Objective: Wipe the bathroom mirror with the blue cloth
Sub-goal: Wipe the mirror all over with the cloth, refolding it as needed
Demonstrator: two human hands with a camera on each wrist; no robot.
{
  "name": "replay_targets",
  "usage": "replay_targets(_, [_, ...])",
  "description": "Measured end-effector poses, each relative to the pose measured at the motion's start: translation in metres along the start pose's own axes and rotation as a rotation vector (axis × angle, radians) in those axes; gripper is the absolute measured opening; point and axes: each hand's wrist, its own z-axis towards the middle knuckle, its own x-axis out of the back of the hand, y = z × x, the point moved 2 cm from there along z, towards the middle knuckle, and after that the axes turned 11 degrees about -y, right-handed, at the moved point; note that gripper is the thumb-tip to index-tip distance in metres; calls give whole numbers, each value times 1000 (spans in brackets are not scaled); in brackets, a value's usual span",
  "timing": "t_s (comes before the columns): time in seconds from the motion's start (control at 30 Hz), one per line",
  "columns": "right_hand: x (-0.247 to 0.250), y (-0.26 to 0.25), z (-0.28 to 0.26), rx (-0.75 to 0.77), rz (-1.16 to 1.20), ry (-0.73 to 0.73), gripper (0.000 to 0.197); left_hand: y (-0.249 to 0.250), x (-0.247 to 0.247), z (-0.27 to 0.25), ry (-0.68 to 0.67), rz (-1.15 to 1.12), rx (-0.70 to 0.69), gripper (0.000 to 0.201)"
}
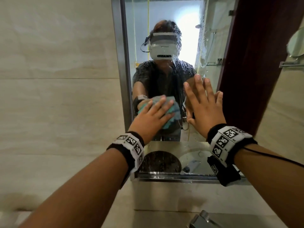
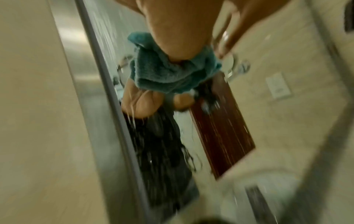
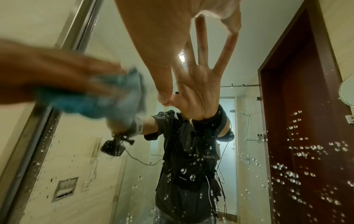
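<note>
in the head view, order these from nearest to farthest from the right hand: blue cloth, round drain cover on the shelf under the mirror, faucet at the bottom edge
From the right hand, flat on the mirror glass:
1. blue cloth, just to its left, under the left hand.
2. round drain cover, below and left, on the shelf.
3. faucet, lowest, at the frame's bottom edge.

bunched blue cloth [image 1: 171,111] pressed flat against droplet-speckled mirror [image 1: 164,22].
</note>
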Motion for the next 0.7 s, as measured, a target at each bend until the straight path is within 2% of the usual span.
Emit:
replay_targets(0.07, [0, 0, 0, -7, -2, 6, 121, -26, 35, 6, 124, -83, 181, 74])
replay_targets(0.13, [-1, -1, 0, -13, 0, 7, 120, -35, 44, 9, 211, -186, 276, 76])
replay_targets(0.23, [-1, -1, 0, -13, 10, -7, 121, -6, 7, -1, 280, -153, 190, 83])
replay_targets(0.33, [0, -1, 0, -16, -1, -28, 121, 28, -49, -19, 142, -103, 85, 91])
replay_targets(0.37, [-1, -1, -1, -15, -3, -28, 121, 29, -57, -23, 144, -106, 70, 94])
replay_targets(0.47, [1, -1, -1, -11, 7, -18, 120, 6, -47, -20, 219, -60, 65, 96])
replay_targets(0.6, [1, -2, -2, -9, 15, -11, 118, -36, 6, -6, 328, -225, 232, 85])
replay_targets(0.67, [0, -2, -2, -7, 14, 1, 118, -33, 11, -2, 333, -289, 271, 83])
replay_targets(0.7, [-1, -2, -2, -8, 15, 3, 118, -24, 6, -2, 347, -287, 238, 85])
